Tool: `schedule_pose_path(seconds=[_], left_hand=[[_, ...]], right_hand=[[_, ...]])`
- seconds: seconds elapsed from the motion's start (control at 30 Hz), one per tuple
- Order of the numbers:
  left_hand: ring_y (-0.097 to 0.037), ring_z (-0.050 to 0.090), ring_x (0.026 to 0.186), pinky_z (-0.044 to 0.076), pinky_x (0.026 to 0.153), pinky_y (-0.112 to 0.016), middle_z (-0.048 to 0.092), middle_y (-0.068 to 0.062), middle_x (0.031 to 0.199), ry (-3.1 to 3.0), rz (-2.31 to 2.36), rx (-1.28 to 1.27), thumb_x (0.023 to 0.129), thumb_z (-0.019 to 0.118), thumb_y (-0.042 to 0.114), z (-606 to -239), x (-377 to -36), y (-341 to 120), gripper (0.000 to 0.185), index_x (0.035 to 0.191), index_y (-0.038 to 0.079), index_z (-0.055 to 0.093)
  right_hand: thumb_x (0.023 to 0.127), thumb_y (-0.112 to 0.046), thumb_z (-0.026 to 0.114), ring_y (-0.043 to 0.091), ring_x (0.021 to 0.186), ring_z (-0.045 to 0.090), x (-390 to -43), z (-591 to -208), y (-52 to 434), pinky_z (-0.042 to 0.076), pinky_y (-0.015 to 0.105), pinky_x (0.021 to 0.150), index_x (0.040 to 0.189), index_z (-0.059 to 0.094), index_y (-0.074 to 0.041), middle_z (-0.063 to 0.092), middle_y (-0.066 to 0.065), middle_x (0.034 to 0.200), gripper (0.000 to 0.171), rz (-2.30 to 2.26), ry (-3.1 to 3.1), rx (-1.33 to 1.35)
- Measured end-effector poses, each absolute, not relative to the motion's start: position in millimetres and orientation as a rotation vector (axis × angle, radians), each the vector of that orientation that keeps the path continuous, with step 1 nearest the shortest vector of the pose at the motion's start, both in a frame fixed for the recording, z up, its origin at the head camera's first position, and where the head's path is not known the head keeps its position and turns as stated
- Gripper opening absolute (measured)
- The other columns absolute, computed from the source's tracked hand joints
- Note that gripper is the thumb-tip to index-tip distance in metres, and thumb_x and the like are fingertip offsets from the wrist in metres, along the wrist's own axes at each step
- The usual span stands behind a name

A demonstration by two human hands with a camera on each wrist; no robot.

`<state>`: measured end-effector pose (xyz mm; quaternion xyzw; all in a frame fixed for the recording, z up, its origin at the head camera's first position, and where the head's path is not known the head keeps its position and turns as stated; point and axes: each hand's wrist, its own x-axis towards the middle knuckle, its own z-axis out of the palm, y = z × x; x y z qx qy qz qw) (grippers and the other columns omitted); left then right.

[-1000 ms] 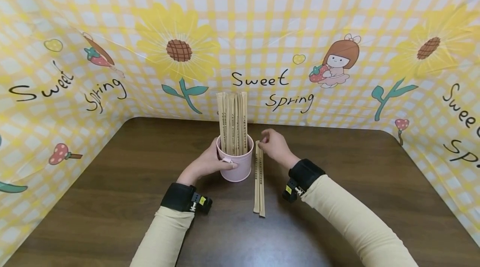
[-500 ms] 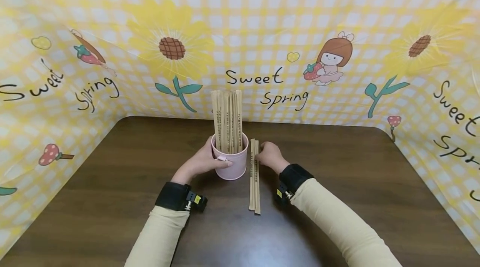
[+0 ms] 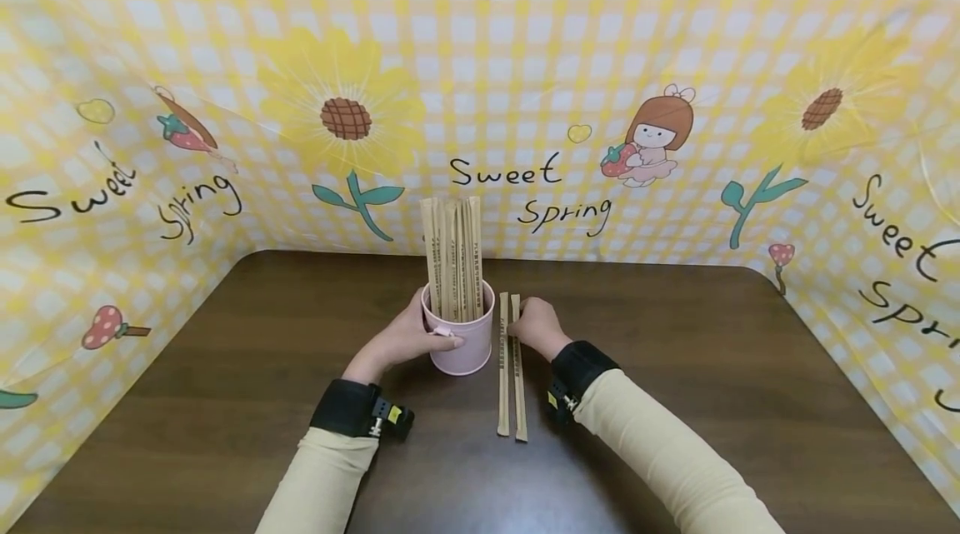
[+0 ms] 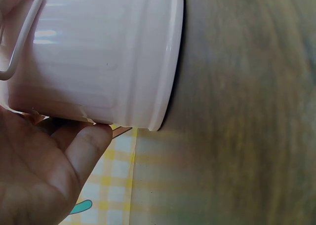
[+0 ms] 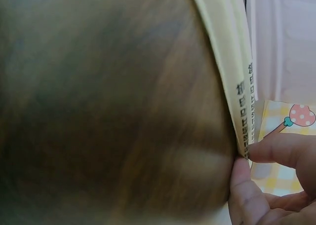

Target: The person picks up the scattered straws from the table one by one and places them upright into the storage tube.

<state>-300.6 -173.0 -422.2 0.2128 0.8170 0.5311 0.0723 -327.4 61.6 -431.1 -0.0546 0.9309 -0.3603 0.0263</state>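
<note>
Right hand (image 3: 534,324) pinches the far end of one paper-wrapped chopstick pair (image 3: 517,376) between thumb and fingertips (image 5: 276,153); fingers curled, closed on the wrapper. That pair lies flat on the table (image 3: 712,367), long axis running from the person toward the backdrop, near end well short of the table edge. A second wrapped pair (image 3: 503,376) lies parallel just beside it on the left, between it and the pink cup (image 3: 459,338); whether the two touch cannot be told. The cup stands upright just left of the pinch, holding a bundle of wrapped chopsticks (image 3: 452,259) on end. Left hand (image 3: 401,338) wraps the cup's side, thumb at the handle, fingers curled round the wall. The right hand is the nearer one to the flat pairs. Right wrist view shows the pinch at the wrapper's very end, with printed characters; head view hides that contact. Left wrist view shows the cup base flat on the table.
</note>
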Motion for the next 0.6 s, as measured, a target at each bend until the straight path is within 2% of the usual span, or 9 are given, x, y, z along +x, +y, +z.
schedule_pose_path(seconds=[0.07, 0.13, 0.2, 0.27, 0.33, 0.4, 0.6], left_hand=[[-0.035, 0.051, 0.130, 0.044, 0.105, -0.039, 0.046, -0.024, 0.146, 2.454, 1.605, 0.631, 0.083, 0.081, 0.011, -422.3, -299.6, -172.4, 0.094, 0.155, 0.002, 0.021], [-0.035, 0.051, 0.130, 0.044, 0.105, -0.040, 0.047, -0.024, 0.145, 2.459, 1.606, 0.623, 0.082, 0.081, 0.011, -422.3, -298.9, -172.8, 0.094, 0.154, 0.003, 0.021], [-0.034, 0.051, 0.131, 0.044, 0.106, -0.040, 0.047, -0.023, 0.145, 2.462, 1.603, 0.605, 0.082, 0.081, 0.010, -422.3, -298.1, -174.0, 0.094, 0.154, 0.003, 0.021], [-0.035, 0.051, 0.131, 0.043, 0.106, -0.041, 0.046, -0.023, 0.146, 2.463, 1.596, 0.603, 0.082, 0.081, 0.010, -422.1, -297.7, -174.9, 0.095, 0.155, 0.003, 0.020], [-0.035, 0.051, 0.132, 0.043, 0.107, -0.040, 0.046, -0.024, 0.146, 2.472, 1.581, 0.603, 0.083, 0.081, 0.012, -421.9, -297.8, -175.2, 0.096, 0.155, 0.002, 0.019], [-0.035, 0.051, 0.132, 0.043, 0.107, -0.040, 0.046, -0.024, 0.146, 2.470, 1.581, 0.613, 0.083, 0.081, 0.012, -421.8, -298.6, -175.0, 0.095, 0.155, 0.001, 0.019], [-0.035, 0.051, 0.131, 0.044, 0.106, -0.040, 0.046, -0.023, 0.146, 2.457, 1.599, 0.617, 0.082, 0.080, 0.010, -422.1, -297.5, -173.1, 0.095, 0.155, 0.002, 0.021]], right_hand=[[0.077, -0.001, 0.070, 0.014, 0.055, 0.044, -326.8, -431.2, 61.8, 0.034, 0.020, 0.053, 0.069, 0.057, -0.004, 0.046, -0.002, 0.057, 0.016, -1.105, 2.878, -0.165], [0.079, -0.002, 0.071, 0.013, 0.056, 0.047, -326.9, -431.0, 62.0, 0.037, 0.020, 0.055, 0.079, 0.064, 0.001, 0.053, 0.001, 0.060, 0.008, -1.114, 2.864, -0.153], [0.079, -0.004, 0.071, 0.014, 0.058, 0.054, -328.0, -431.3, 62.6, 0.044, 0.021, 0.058, 0.095, 0.069, 0.008, 0.065, 0.009, 0.069, 0.020, -1.149, 2.831, -0.135], [0.081, -0.004, 0.072, 0.017, 0.065, 0.063, -329.1, -432.1, 64.7, 0.053, 0.023, 0.064, 0.112, 0.068, 0.011, 0.074, 0.019, 0.089, 0.036, -1.228, 2.767, -0.104], [0.082, -0.004, 0.072, 0.019, 0.074, 0.069, -330.4, -433.4, 67.8, 0.058, 0.027, 0.070, 0.123, 0.065, 0.012, 0.073, 0.025, 0.110, 0.045, -1.314, 2.699, -0.079], [0.083, -0.002, 0.069, 0.020, 0.080, 0.069, -332.0, -434.9, 71.0, 0.060, 0.030, 0.073, 0.126, 0.063, 0.013, 0.070, 0.027, 0.116, 0.046, -1.395, 2.621, -0.073], [0.089, 0.005, 0.057, 0.018, 0.079, 0.063, -332.1, -419.9, 83.5, 0.056, 0.029, 0.073, 0.138, 0.051, 0.015, 0.063, 0.015, 0.093, 0.050, -1.528, 2.519, -0.183]])
